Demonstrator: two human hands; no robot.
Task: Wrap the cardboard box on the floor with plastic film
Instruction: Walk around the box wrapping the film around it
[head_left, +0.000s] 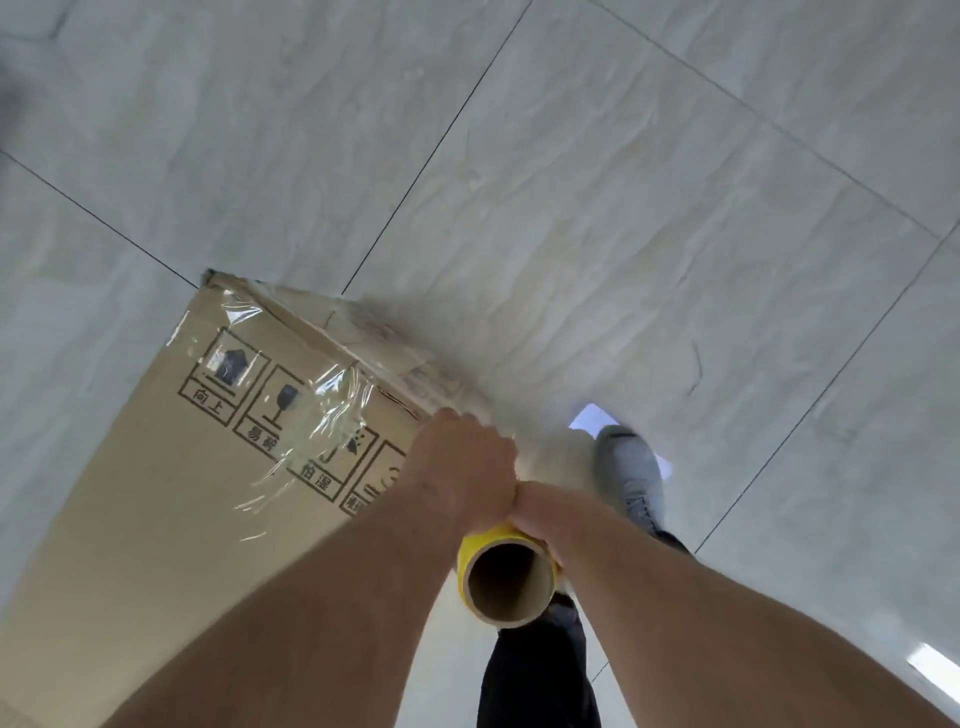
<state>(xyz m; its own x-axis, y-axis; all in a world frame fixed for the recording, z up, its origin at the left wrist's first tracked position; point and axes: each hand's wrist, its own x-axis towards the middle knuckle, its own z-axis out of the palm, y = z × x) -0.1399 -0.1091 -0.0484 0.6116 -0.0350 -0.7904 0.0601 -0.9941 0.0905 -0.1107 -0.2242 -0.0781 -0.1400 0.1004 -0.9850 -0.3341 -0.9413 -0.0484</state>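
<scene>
Two hands: both on one roll of plastic film, held in front of the body above the floor.
Left hand (462, 470): fingers curled over the upper part of the roll, knuckles toward the camera, gripping it just beside the box's near top corner.
Right hand (537, 512): wrapped round the roll just below the left hand, touching it; the fingertips are hidden behind the roll.
Roll of plastic film (506, 571): brown cardboard core with a yellow band at the open end; the open end faces the camera.
Plastic film (332, 410): clear, creased and glossy; it lies over the box's upper edge and over part of the printed side face.
Cardboard box (171, 493): tall brown carton standing on the floor at lower left, its side face toward the camera; handling symbols with Chinese characters are printed in a row near the top.
Floor (623, 208): pale grey marbled tiles with thin dark joints.
Shoe (631, 473): grey, planted on the tiles just right of the hands; a dark trouser leg (535, 670) shows below the roll.
White sheet (592, 418): flat on the tiles, partly under the shoe's toe.
</scene>
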